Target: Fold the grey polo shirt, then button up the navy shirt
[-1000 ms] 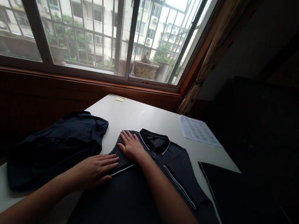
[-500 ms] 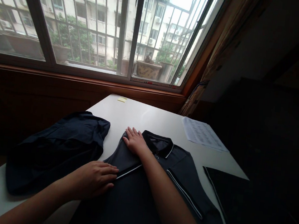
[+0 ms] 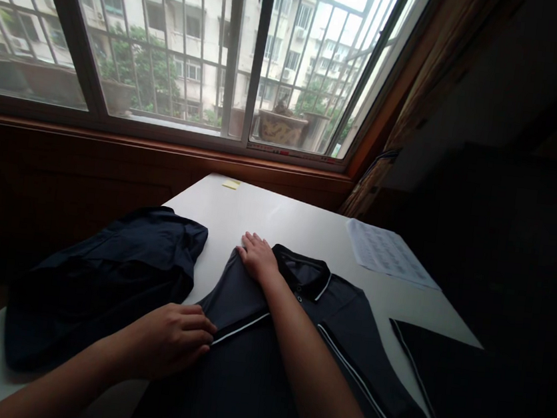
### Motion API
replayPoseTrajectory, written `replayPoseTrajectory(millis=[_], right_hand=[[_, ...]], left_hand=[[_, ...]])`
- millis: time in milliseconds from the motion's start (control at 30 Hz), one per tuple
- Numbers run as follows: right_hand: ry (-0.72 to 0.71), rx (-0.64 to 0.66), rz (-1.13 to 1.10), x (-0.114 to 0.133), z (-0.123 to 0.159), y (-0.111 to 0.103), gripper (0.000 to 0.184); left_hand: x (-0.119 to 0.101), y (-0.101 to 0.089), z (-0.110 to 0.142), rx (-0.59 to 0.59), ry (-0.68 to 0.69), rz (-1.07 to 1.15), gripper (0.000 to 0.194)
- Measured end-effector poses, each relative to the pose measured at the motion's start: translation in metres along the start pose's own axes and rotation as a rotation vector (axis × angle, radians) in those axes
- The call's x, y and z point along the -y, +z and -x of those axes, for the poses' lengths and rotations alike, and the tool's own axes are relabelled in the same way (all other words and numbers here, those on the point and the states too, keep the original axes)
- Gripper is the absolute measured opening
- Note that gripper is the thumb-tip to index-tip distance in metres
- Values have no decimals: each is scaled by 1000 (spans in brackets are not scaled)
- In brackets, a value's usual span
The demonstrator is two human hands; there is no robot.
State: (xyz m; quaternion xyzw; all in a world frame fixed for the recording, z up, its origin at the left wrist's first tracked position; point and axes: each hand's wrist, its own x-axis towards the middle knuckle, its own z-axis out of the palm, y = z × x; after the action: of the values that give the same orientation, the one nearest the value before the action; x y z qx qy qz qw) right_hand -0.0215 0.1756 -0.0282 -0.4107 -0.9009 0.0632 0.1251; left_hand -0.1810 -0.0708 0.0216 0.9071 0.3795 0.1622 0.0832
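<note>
A dark grey polo shirt (image 3: 259,374) with a black collar and white trim lies front up on the white table (image 3: 302,222), both sleeves folded inward over its body. At the hem corner of the left-side sleeve, my left hand (image 3: 178,335) has its fingers bent and closed on the cloth; its thumb is hidden. My right hand (image 3: 259,258) rests flat on the shoulder beside the collar, fingers stretched out. The right forearm crosses over the shirt's front and hides part of it.
A crumpled navy garment (image 3: 114,277) lies left of the shirt. Printed sheets (image 3: 389,252) lie at the table's right edge, and a yellow sticky note (image 3: 231,184) at the far end. Dark cloth with a pale edge (image 3: 436,368) is at right. Beyond stands a barred window (image 3: 176,43).
My left hand's fingers have bent more and drawn slightly back at the sleeve hem. My right hand stays on the shoulder. The whole view has shifted slightly.
</note>
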Motion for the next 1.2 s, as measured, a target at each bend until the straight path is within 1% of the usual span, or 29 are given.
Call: replayPoseTrajectory(millis=[133, 200, 300, 367, 500, 700, 833, 1000, 1100, 1200], right_hand=[[4, -57, -6, -1, -2, 1, 50], [1, -87, -11, 0, -1, 1, 49], [-2, -132, -23, 2, 2, -1, 48], [-3, -159, -31, 4, 4, -3, 48], [-16, -186, -46, 5, 6, -5, 48], [-11, -176, -69, 6, 7, -6, 46], [-7, -182, -92, 7, 8, -7, 45], [-46, -198, -133, 10, 12, -15, 43], [-103, -204, -157, 10, 23, -24, 42], [-144, -222, -176, 4, 48, -40, 43]], left_hand=[[0, 0, 0, -12, 16, -8, 20], [1, 1, 0, -44, 34, -20, 23], [4, 1, -2, -115, 42, -63, 35], [7, 3, -3, -133, 22, -97, 43], [11, 8, -3, -94, 11, -136, 48], [11, 16, -1, -4, 62, -110, 50], [12, 17, -1, 2, 70, -75, 52], [13, 15, -1, 32, 52, -70, 50], [12, 14, -1, 43, 50, -79, 50], [11, 14, 0, 48, 47, -103, 49]])
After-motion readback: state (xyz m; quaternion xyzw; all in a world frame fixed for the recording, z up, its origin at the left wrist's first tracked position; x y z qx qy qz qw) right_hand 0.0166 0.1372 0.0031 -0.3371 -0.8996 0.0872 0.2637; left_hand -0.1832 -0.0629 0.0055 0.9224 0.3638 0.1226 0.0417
